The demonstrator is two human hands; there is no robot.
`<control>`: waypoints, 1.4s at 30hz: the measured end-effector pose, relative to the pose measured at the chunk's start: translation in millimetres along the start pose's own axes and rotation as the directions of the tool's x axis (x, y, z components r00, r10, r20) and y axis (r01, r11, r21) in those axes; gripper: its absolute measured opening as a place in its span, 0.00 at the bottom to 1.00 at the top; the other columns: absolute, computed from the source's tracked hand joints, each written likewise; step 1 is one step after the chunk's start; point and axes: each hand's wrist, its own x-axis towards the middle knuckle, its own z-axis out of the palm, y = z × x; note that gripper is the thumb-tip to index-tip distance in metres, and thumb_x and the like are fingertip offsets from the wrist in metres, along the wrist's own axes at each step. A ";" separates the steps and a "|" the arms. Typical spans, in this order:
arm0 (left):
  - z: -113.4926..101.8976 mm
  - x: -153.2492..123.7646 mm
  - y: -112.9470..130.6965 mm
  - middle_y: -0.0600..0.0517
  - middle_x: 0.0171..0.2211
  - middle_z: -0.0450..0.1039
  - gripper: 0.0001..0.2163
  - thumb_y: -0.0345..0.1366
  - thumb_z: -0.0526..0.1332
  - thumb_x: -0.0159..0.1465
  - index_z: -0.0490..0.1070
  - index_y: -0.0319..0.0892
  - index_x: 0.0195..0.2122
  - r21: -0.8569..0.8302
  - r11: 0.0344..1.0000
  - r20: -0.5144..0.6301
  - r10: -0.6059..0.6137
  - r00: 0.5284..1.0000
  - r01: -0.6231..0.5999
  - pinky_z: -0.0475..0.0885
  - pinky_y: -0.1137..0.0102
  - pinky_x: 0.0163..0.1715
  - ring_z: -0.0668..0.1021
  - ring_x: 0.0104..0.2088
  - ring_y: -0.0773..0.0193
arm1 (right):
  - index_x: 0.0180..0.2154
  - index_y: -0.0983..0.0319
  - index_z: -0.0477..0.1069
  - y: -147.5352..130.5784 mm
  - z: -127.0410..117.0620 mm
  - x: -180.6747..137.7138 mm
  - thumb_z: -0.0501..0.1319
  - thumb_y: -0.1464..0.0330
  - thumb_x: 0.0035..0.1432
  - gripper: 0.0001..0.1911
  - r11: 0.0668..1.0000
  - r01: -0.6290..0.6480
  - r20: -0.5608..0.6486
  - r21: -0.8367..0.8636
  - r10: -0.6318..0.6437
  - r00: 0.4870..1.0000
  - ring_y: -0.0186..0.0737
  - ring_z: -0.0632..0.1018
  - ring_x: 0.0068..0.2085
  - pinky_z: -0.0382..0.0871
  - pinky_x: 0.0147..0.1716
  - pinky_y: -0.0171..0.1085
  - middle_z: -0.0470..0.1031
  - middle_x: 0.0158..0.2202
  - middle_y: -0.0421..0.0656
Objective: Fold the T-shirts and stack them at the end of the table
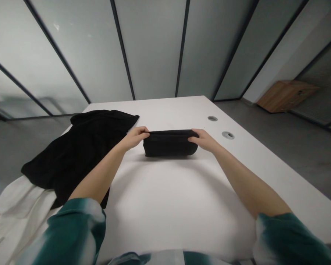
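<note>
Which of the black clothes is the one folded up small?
It's the folded black fabric bundle, pinched along its top edge by the left hand and right hand. The other one, a rumpled black garment, lies loose and unfolded, with no hand holding it.

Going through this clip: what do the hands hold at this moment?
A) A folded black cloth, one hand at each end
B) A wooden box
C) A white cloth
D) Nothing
A: the left hand and right hand grip opposite ends of the folded black cloth.
</note>
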 end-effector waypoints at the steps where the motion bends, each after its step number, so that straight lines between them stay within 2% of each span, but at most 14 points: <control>1: 2.1 7.1 -5.0 0.55 0.22 0.67 0.10 0.42 0.59 0.58 0.69 0.41 0.27 -0.048 0.998 -0.061 -0.051 0.997 0.048 0.65 0.71 0.30 0.71 0.27 0.66 | 0.31 0.62 0.72 -2.1 0.9 8.0 0.58 0.66 0.50 0.08 0.999 -0.018 -0.026 0.029 0.019 0.999 0.41 0.75 0.33 0.66 0.31 0.36 0.76 0.30 0.41; 4: 15.1 26.4 -28.7 0.56 0.20 0.64 0.09 0.40 0.58 0.58 0.67 0.42 0.24 -0.110 0.963 -0.164 -0.261 0.951 0.246 0.64 0.71 0.28 0.69 0.25 0.66 | 0.33 0.62 0.72 1.5 12.9 34.9 0.58 0.68 0.52 0.06 0.995 -0.095 -0.037 0.021 0.095 0.995 0.40 0.75 0.34 0.67 0.33 0.35 0.77 0.32 0.42; 7: 27.0 39.6 -52.8 0.54 0.22 0.67 0.09 0.39 0.57 0.60 0.67 0.42 0.24 -0.006 0.931 -0.225 -0.356 0.907 0.364 0.67 0.69 0.30 0.72 0.27 0.63 | 0.36 0.63 0.73 12.5 32.0 56.9 0.57 0.70 0.56 0.08 0.977 -0.189 -0.029 -0.101 0.187 0.982 0.42 0.77 0.36 0.68 0.36 0.36 0.79 0.36 0.45; 10: 33.3 45.0 -65.1 0.50 0.30 0.73 0.07 0.38 0.57 0.62 0.71 0.42 0.33 0.200 0.888 -0.313 -0.341 0.886 0.413 0.70 0.65 0.38 0.76 0.34 0.58 | 0.46 0.63 0.74 19.2 48.4 65.9 0.58 0.67 0.59 0.14 0.916 -0.261 -0.134 -0.305 0.230 0.964 0.47 0.77 0.45 0.69 0.44 0.41 0.78 0.45 0.50; 13: 41.0 40.2 -62.7 0.43 0.44 0.75 0.13 0.36 0.57 0.62 0.71 0.39 0.47 0.432 0.840 -0.401 -0.146 0.905 0.327 0.70 0.61 0.49 0.76 0.46 0.53 | 0.56 0.65 0.70 15.7 59.4 62.9 0.58 0.66 0.61 0.22 0.827 -0.261 -0.284 -0.499 0.129 0.950 0.56 0.73 0.54 0.66 0.52 0.50 0.73 0.54 0.56; 16: 53.8 25.2 -53.6 0.41 0.54 0.72 0.19 0.40 0.56 0.65 0.69 0.39 0.55 0.622 0.780 -0.210 0.089 0.974 0.063 0.65 0.58 0.57 0.72 0.55 0.51 | 0.57 0.65 0.70 6.7 70.0 52.8 0.55 0.65 0.64 0.22 0.805 0.016 -0.157 -0.593 -0.135 0.978 0.56 0.70 0.58 0.62 0.57 0.53 0.71 0.57 0.56; 18: 62.4 13.1 -50.6 0.42 0.59 0.68 0.23 0.47 0.56 0.66 0.67 0.42 0.59 0.672 0.736 0.014 0.099 0.995 -0.083 0.62 0.56 0.61 0.69 0.60 0.50 | 0.57 0.63 0.71 2.8 78.7 44.3 0.54 0.62 0.65 0.22 0.777 0.255 0.069 -0.576 -0.264 0.962 0.54 0.67 0.62 0.59 0.61 0.52 0.70 0.60 0.53; 20: 68.4 3.0 -52.7 0.43 0.66 0.61 0.29 0.54 0.54 0.66 0.63 0.44 0.64 0.700 0.703 0.152 0.022 0.988 -0.123 0.56 0.51 0.64 0.62 0.66 0.47 | 0.59 0.61 0.70 2.9 86.5 36.1 0.56 0.57 0.65 0.25 0.761 0.354 0.247 -0.543 -0.258 0.934 0.55 0.64 0.65 0.55 0.63 0.54 0.66 0.64 0.52; 24: 70.1 -3.7 -62.7 0.46 0.72 0.47 0.32 0.58 0.48 0.68 0.55 0.49 0.69 0.733 0.672 0.200 -0.070 0.977 -0.102 0.49 0.48 0.67 0.51 0.71 0.47 | 0.61 0.62 0.68 9.6 89.6 24.4 0.59 0.55 0.62 0.30 0.812 0.325 0.328 -0.485 -0.176 0.928 0.57 0.61 0.67 0.53 0.64 0.56 0.62 0.67 0.53; 29: 58.8 0.1 -59.4 0.41 0.70 0.52 0.31 0.54 0.51 0.68 0.59 0.43 0.67 0.787 0.607 0.146 -0.014 0.989 -0.107 0.52 0.51 0.66 0.54 0.70 0.46 | 0.58 0.60 0.72 15.7 77.9 8.2 0.58 0.61 0.62 0.24 0.796 0.383 0.331 -0.469 -0.244 0.912 0.53 0.66 0.64 0.55 0.64 0.54 0.67 0.64 0.50; 32: 46.3 -5.9 -57.2 0.39 0.69 0.55 0.29 0.49 0.54 0.68 0.58 0.40 0.67 0.823 0.565 0.053 0.028 0.998 -0.060 0.53 0.53 0.66 0.57 0.69 0.47 | 0.61 0.60 0.69 26.6 70.4 -3.2 0.54 0.59 0.66 0.25 0.751 0.287 0.259 -0.594 -0.158 0.953 0.54 0.63 0.67 0.52 0.65 0.55 0.64 0.66 0.50; 36: 28.6 -23.9 -69.2 0.39 0.67 0.58 0.28 0.46 0.55 0.67 0.59 0.39 0.65 0.821 0.571 0.032 -0.011 0.999 -0.020 0.56 0.55 0.65 0.61 0.67 0.48 | 0.61 0.63 0.68 57.7 41.3 -5.5 0.50 0.60 0.68 0.26 0.690 -0.020 0.007 -0.723 0.037 0.999 0.56 0.64 0.65 0.55 0.63 0.55 0.64 0.65 0.54; 39: 21.6 -36.2 -84.1 0.37 0.66 0.60 0.27 0.47 0.53 0.67 0.61 0.37 0.64 0.789 0.614 0.013 -0.078 0.997 0.037 0.58 0.56 0.64 0.63 0.66 0.49 | 0.58 0.66 0.69 88.1 4.0 -1.0 0.50 0.60 0.67 0.25 0.627 -0.284 -0.228 -0.725 0.171 0.959 0.57 0.71 0.57 0.62 0.57 0.52 0.69 0.60 0.59; 42: 20.9 -41.8 -95.4 0.39 0.65 0.63 0.26 0.48 0.53 0.67 0.64 0.38 0.61 0.736 0.674 -0.018 -0.077 0.997 0.065 0.60 0.56 0.64 0.65 0.65 0.49 | 0.56 0.68 0.70 116.5 -29.8 -0.4 0.50 0.60 0.66 0.25 0.506 -0.518 -0.454 -0.689 0.255 0.854 0.59 0.72 0.55 0.58 0.57 0.56 0.71 0.55 0.60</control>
